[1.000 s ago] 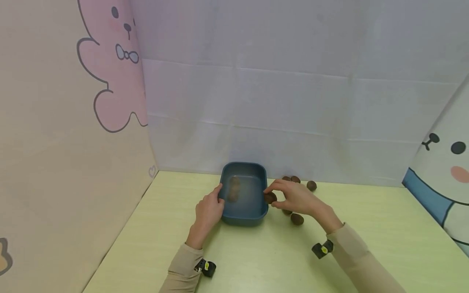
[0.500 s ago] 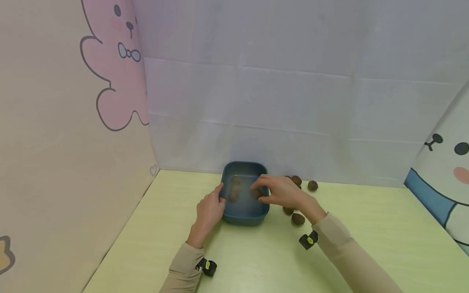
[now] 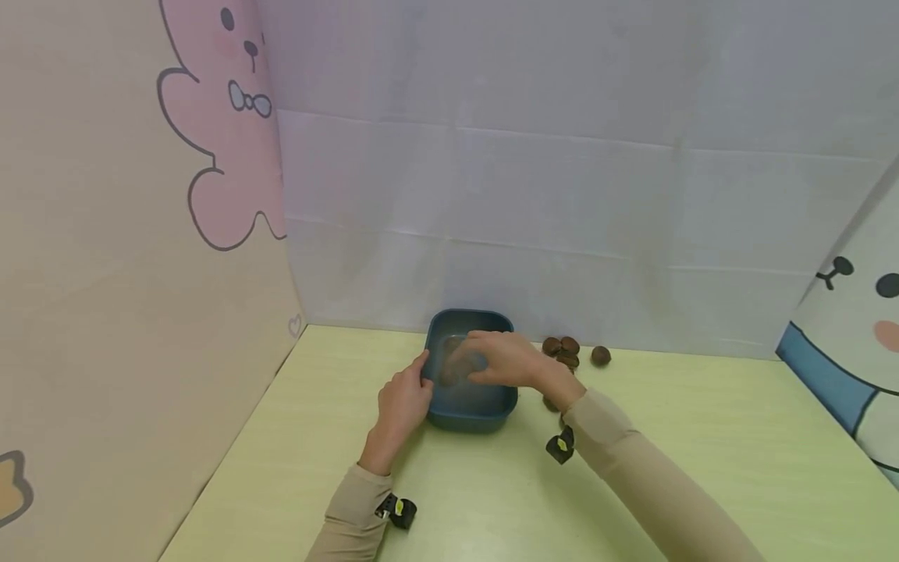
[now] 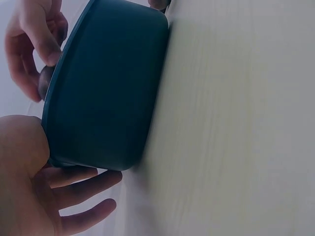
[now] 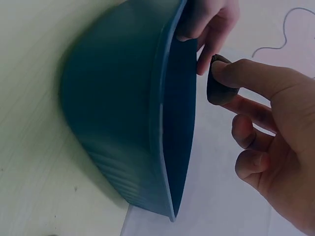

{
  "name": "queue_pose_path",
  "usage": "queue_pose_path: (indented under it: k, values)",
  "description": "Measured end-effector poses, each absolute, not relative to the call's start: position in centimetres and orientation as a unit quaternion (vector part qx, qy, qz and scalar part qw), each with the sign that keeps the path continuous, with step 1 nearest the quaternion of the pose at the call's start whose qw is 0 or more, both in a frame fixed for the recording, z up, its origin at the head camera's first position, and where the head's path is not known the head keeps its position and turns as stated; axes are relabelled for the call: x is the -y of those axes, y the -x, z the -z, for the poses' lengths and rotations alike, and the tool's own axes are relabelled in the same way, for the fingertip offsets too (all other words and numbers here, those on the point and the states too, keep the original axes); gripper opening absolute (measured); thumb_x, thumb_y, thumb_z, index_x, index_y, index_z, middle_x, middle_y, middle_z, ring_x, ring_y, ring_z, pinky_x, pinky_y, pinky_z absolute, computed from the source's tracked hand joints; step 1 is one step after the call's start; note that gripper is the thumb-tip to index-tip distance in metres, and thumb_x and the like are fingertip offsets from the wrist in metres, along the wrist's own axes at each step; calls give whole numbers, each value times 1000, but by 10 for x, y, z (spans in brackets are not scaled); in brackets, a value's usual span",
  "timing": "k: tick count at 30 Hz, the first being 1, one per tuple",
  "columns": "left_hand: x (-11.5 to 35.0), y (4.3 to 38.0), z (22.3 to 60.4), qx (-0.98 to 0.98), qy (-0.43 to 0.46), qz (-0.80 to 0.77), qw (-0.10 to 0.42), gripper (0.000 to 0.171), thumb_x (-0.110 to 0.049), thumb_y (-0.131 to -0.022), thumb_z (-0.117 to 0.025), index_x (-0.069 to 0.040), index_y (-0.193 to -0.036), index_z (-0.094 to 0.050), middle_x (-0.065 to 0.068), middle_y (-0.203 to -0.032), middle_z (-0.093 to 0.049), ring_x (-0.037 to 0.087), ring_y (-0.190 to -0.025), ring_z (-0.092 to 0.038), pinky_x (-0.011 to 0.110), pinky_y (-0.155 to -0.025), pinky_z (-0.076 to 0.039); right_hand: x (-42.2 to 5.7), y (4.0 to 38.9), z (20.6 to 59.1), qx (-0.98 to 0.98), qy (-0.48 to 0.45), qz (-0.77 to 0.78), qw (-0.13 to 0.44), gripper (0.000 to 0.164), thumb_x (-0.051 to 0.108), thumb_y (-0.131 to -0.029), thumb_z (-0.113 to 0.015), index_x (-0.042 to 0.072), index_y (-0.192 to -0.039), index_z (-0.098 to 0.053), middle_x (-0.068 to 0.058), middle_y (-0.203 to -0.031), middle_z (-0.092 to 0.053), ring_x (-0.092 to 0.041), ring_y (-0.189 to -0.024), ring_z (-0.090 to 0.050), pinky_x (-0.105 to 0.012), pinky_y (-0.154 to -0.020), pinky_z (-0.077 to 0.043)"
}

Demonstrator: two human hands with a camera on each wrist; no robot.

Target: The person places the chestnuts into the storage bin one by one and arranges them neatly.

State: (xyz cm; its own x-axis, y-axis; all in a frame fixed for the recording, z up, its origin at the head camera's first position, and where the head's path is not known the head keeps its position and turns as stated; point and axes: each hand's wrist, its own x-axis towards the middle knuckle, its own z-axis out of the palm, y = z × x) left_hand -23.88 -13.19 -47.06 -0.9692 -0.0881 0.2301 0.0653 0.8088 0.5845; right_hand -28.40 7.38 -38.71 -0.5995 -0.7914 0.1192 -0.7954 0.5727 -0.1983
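Note:
A dark blue rectangular tub (image 3: 469, 423) stands on the table against the back curtain. My left hand (image 3: 403, 406) grips its left wall, thumb at the rim and fingers along the outside, as the left wrist view (image 4: 29, 182) also shows. Over the tub's opening my right hand (image 3: 511, 361) pinches a brown chestnut (image 5: 220, 82) between thumb and fingertips. In the head view the right fingers hide that chestnut in part. Other chestnuts (image 3: 447, 376) lie inside the tub on its left side, looking blurred.
To the right of the tub lie several loose chestnuts (image 3: 570, 345), some partly behind the right wrist. A single chestnut (image 3: 600, 356) sits a bit apart from them. A white curtain (image 3: 477, 195) closes off the back of the pale green table (image 3: 463, 499).
The right hand has carried the chestnut leftward from the tub's right rim to above its inside. The left hand has stayed at the tub's left wall.

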Motion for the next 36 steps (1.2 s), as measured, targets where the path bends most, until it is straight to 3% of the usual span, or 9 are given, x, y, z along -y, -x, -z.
queue_pose_path:
  k: [5, 11, 17, 27, 33, 36]
  values:
    - [131, 240, 470, 942, -1, 315, 117, 58, -9, -89, -53, -15, -146, -51, 2, -51, -45, 13, -45, -26, 28, -42, -21, -62, 289, 392, 890, -441, -113, -5, 32, 29, -87, -73, 32, -119, -70, 7, -123, -64, -13, -90, -65, -34, -70, -52]
    - [129, 240, 469, 941, 3, 319, 113, 58, -9, -89, -53, -14, -147, -51, 2, -50, -44, 12, -45, -24, 27, -42, -20, -52, 297, 402, 899, -429, -83, -35, 27, 32, -88, -72, 38, -114, -69, 15, -116, -63, -10, -105, -63, -38, -81, -52]
    - [131, 240, 467, 942, 1, 316, 112, 59, -8, -89, -53, -16, -147, -50, 0, -49, -41, 12, -45, -23, 28, -42, -19, -41, 298, 407, 904, -421, -47, -52, 33, 35, -88, -72, 35, -121, -67, 11, -125, -65, -18, -116, -63, -45, -90, -52]
    - [133, 239, 470, 939, 0, 325, 107, 60, -10, -89, -51, -17, -149, -49, -1, -48, -40, 12, -44, -22, 27, -42, -18, -27, 302, 422, 907, -415, 5, -76, 41, 36, -88, -73, 32, -127, -63, 11, -127, -65, -19, -114, -64, -46, -90, -52]
    - [134, 238, 470, 939, 1, 329, 104, 59, -10, -90, -51, -16, -148, -49, -1, -49, -41, 12, -44, -23, 27, -41, -19, -25, 303, 426, 906, -414, 34, -77, 44, 39, -92, -65, 33, -136, -58, 11, -133, -63, -19, -113, -65, -47, -89, -53]
    - [134, 238, 470, 939, 1, 328, 105, 58, -10, -90, -51, -15, -148, -49, 1, -50, -43, 12, -44, -24, 28, -41, -20, -29, 303, 422, 910, -406, 20, -81, 40, 47, -93, -61, 38, -133, -61, 13, -134, -62, -17, -119, -62, -46, -94, -51]
